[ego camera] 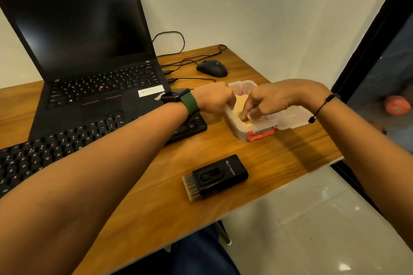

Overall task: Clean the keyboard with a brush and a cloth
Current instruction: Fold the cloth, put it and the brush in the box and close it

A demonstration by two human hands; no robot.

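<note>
Both hands are in the clear box point(257, 134) at the far right, the left hand point(214, 101) curled at its edge and the right hand point(266, 102) pinching the yellow cloth point(240, 105), while the brush point(214, 176) lies untouched nearby and the keyboard point(67, 143) at the left seemingly awaits wiping.

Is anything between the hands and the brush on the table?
Nothing visible. The brush lies alone on bare table, nearer the person than the box where the left hand and right hand are busy.
</note>
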